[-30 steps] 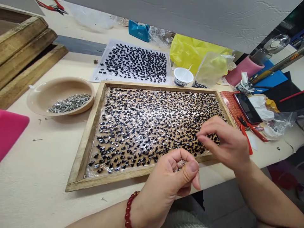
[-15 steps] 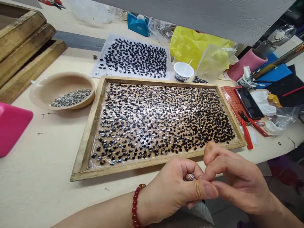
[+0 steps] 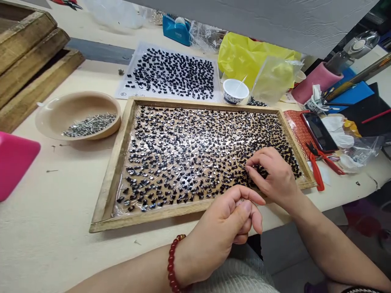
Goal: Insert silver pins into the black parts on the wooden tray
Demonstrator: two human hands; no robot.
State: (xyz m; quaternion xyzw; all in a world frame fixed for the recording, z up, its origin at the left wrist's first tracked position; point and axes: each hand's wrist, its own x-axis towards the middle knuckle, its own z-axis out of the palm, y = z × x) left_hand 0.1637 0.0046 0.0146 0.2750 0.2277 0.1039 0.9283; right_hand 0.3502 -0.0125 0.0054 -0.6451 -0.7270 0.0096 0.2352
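A shallow wooden tray point(image 3: 180, 212) lies before me, its floor covered with small shiny black pieces point(image 3: 183, 162), some showing thin metal stems. Over the tray's right part, my right hand point(image 3: 273, 173) is pinched, thumb and index tips close together; whatever lies between them is too small to name. My left hand point(image 3: 226, 228) is curled in front of the near rim, a red bead bracelet on its wrist. A glint of metal pins point(image 3: 242, 200) shows between thumb and index finger; the palm is hidden. Left of the tray, a tan bowl point(image 3: 49, 118) holds many silver pins point(image 3: 90, 124).
Behind the tray lies a white sheet point(image 3: 126, 91) of more black pieces. A small patterned cup point(image 3: 235, 95) and yellow bag point(image 3: 244, 57) stand beside it. Red-handled pliers point(image 3: 317, 171) and a phone point(image 3: 319, 130) lie right. Wooden trays point(image 3: 33, 53) are stacked left, near a pink object point(image 3: 16, 162).
My right hand has parted from my left and moved up and left over the tray. My left hand has drawn slightly left, its fingertips now apart from the right's.
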